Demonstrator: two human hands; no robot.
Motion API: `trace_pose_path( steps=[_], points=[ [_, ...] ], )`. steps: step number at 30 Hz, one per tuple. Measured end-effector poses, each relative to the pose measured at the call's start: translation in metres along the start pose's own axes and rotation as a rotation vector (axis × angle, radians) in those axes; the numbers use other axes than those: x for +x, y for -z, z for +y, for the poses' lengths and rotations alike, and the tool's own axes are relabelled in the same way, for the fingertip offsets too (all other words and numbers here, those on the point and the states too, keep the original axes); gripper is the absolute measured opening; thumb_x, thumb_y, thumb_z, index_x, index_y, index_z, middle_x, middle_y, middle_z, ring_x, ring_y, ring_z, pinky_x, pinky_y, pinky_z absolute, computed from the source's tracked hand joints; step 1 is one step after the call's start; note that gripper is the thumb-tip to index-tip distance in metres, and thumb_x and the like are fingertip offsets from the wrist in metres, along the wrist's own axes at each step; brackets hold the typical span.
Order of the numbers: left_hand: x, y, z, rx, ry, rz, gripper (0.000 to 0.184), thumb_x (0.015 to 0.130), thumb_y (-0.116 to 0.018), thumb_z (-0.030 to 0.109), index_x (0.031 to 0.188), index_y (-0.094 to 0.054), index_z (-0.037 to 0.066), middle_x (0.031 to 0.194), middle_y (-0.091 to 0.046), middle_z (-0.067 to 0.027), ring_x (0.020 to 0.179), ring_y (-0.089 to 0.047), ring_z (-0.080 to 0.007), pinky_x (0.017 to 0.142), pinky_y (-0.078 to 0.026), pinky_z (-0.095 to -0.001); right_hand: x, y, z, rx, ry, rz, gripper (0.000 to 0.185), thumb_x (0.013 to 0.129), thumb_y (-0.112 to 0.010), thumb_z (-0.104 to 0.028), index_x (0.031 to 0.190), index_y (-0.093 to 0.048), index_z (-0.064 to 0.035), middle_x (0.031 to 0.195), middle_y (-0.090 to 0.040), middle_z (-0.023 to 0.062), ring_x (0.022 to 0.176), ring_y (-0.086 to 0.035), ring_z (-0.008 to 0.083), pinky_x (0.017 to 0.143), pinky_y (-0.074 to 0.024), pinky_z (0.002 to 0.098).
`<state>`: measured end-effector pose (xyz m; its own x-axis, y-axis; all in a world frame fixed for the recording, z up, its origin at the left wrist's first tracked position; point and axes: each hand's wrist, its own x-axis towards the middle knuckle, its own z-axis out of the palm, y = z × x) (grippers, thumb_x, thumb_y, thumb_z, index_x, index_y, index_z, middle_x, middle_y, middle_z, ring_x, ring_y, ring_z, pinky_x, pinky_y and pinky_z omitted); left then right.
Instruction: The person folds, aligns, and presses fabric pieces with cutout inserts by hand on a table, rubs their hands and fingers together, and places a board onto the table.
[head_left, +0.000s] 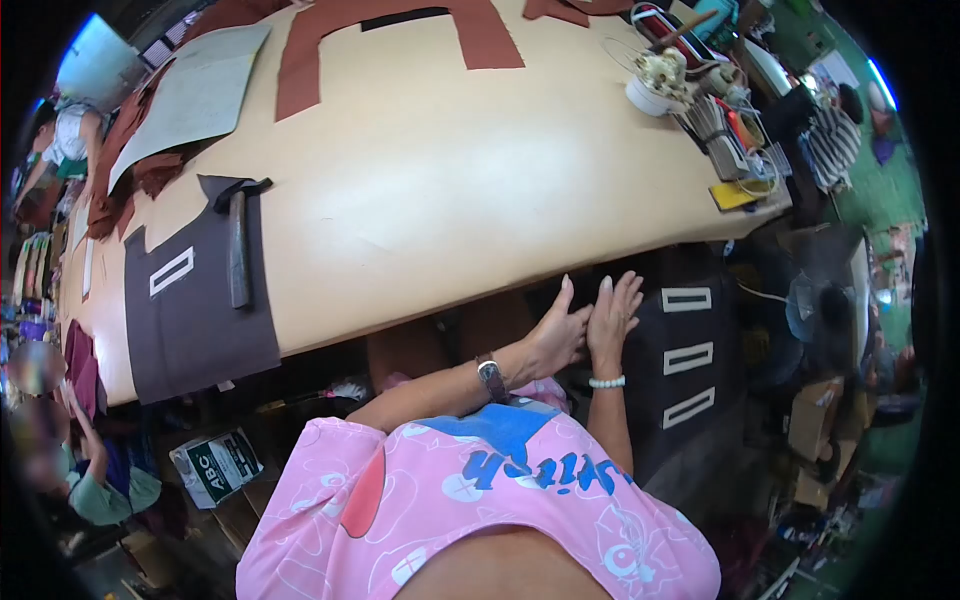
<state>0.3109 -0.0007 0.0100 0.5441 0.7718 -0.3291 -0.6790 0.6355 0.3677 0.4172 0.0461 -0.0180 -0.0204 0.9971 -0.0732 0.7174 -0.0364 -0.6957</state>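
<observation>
My left hand, with a watch on its wrist, is just off the table's front edge. Its fingers are extended and nothing shows in it. Close beside it is my right hand, wearing a beaded bracelet, also open with straight fingers and palm turned toward the left one. Right of it is a dark cloth piece bearing three pale rectangular frames. Another dark fabric panel lies on the table at left with one pale rectangular frame on it. A hammer rests across that panel.
The cream table spans the front. Brown cut fabric and a pale sheet lie toward the back. A white pot and clutter stand at the right corner. People are at left and right; a box sits below left.
</observation>
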Motion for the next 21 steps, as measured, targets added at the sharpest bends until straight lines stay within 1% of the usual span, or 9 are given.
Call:
trace_pose_path(
  steps=[3,4,6,9,11,15,16,19,21],
  points=[
    [0.019,0.015,-0.015,-0.087,-0.137,-0.011,0.082,0.084,-0.016,0.069,0.141,-0.02,0.011,0.145,-0.023,-0.0076,0.132,-0.024,-0.0215,0.107,-0.021,-0.0403,-0.022,-0.002,-0.021,0.017,0.337,-0.021,0.065,0.093,-0.03,-0.043,0.14,-0.016,-0.0004,0.146,-0.013,0.019,0.134,-0.006,0.0411,0.104,-0.0027,0.057],
    [0.028,0.019,-0.022,-0.013,-0.287,0.143,0.078,0.086,-0.02,0.067,0.14,-0.024,0.011,0.143,-0.028,-0.0069,0.13,-0.028,-0.0212,0.106,-0.025,-0.0389,-0.032,0.001,-0.031,0.035,0.484,-0.096,0.068,0.091,-0.03,-0.046,0.14,-0.017,0.0,0.146,-0.016,0.0189,0.134,-0.008,0.0413,0.104,-0.0026,0.0562],
    [0.055,0.029,-0.043,-0.218,-0.571,0.181,0.06,0.094,-0.025,0.051,0.143,-0.011,0.02,0.148,-0.013,0.005,0.135,-0.013,-0.0178,0.109,-0.014,-0.0295,-0.043,-0.004,-0.029,0.09,0.667,-0.187,0.075,0.087,-0.029,-0.054,0.139,-0.02,-0.0001,0.143,-0.024,0.0197,0.133,-0.014,0.0419,0.105,-0.0027,0.0545],
    [0.076,0.06,-0.055,-0.119,-0.652,0.053,0.067,0.091,-0.022,0.055,0.143,-0.007,0.015,0.148,-0.01,-0.0019,0.136,-0.01,-0.0178,0.11,-0.011,-0.0336,-0.032,-0.018,0.006,0.084,0.81,-0.11,0.075,0.088,-0.025,-0.057,0.138,-0.027,-0.0012,0.144,-0.024,0.0184,0.133,-0.016,0.0403,0.104,-0.0043,0.0552],
    [0.038,0.056,-0.034,-0.076,-0.078,0.137,0.077,0.087,-0.019,0.065,0.142,-0.016,0.012,0.146,-0.022,-0.009,0.134,-0.018,-0.0204,0.109,-0.013,-0.0382,-0.025,-0.032,0.038,0.019,0.607,-0.111,0.071,0.089,-0.025,-0.055,0.137,-0.028,-0.0016,0.144,-0.022,0.0177,0.133,-0.015,0.0389,0.104,-0.0044,0.0552],
    [0.002,0.026,0.0,0.095,-0.012,0.221,0.08,0.086,-0.015,0.065,0.142,-0.001,0.01,0.149,-0.003,-0.0085,0.137,-0.004,-0.0205,0.11,-0.003,-0.0387,-0.012,-0.036,0.07,-0.159,0.262,-0.104,0.064,0.092,-0.027,-0.048,0.137,-0.029,-0.0018,0.145,-0.02,0.0165,0.134,-0.013,0.0363,0.104,-0.005,0.055],
    [0.008,0.035,-0.003,0.063,-0.005,0.174,0.078,0.087,-0.019,0.063,0.143,0.001,0.012,0.149,0.007,-0.0071,0.137,0.007,-0.0199,0.109,0.002,-0.0443,-0.016,-0.03,0.053,-0.11,0.31,-0.056,0.062,0.092,-0.03,-0.046,0.136,-0.032,-0.0016,0.144,-0.022,0.0183,0.134,-0.016,0.0372,0.105,-0.0065,0.0539],
    [0.032,0.061,-0.021,-0.152,-0.06,-0.006,0.07,0.091,-0.026,0.056,0.143,-0.006,0.014,0.149,-0.009,-0.0031,0.135,-0.013,-0.0131,0.11,-0.013,-0.0322,-0.036,-0.015,-0.004,0.003,0.703,-0.062,0.063,0.092,-0.026,-0.046,0.136,-0.031,-0.0014,0.143,-0.023,0.0189,0.134,-0.017,0.0363,0.106,-0.0069,0.0513],
    [0.033,0.057,-0.025,-0.145,-0.144,0.123,0.065,0.091,-0.028,0.054,0.141,-0.016,0.013,0.146,-0.019,-0.0013,0.133,-0.02,-0.0152,0.108,-0.017,-0.0314,-0.041,-0.029,-0.008,0.225,0.96,-0.107,0.066,0.091,-0.026,-0.048,0.134,-0.034,0.0008,0.141,-0.027,0.0217,0.132,-0.023,0.0365,0.106,-0.0096,0.0502]
  ],
)
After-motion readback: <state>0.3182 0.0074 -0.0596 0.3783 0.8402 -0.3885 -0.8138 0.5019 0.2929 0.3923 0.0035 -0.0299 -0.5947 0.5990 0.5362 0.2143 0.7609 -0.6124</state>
